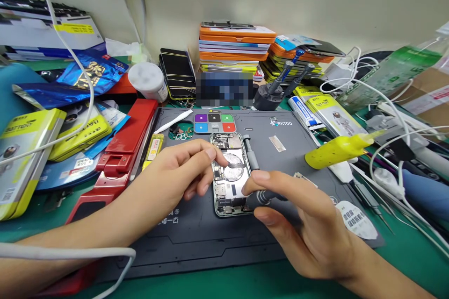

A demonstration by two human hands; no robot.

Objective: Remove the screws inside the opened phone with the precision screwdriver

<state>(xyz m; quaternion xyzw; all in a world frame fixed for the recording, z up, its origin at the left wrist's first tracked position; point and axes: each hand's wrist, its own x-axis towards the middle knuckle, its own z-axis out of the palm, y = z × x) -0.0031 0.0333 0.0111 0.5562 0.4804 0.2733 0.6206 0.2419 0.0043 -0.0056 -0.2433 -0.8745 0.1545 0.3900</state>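
Opened phone (229, 175): flat on mat (196, 233), bench centre. Left hand (175, 173): fingers pinched on a small part inside it. Right hand (301, 224): closed around screwdriver (261, 197), tip at lower board. Step judged: internal screw work; needs steady tip seating.

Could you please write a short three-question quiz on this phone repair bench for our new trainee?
1. True or false: the opened phone lies on the dark grey mat.
2. What does the right hand hold? A) yellow bottle B) dark screwdriver C) white spudger
3. Fill in: the left hand rests its fingertips at the phone's ____ edge.

Key:
1. True.
2. B: the dark screwdriver is pinched between thumb and fingers, its tip at the phone; the yellow bottle and the white spudger lie untouched.
3. Left, as the camera sees it.
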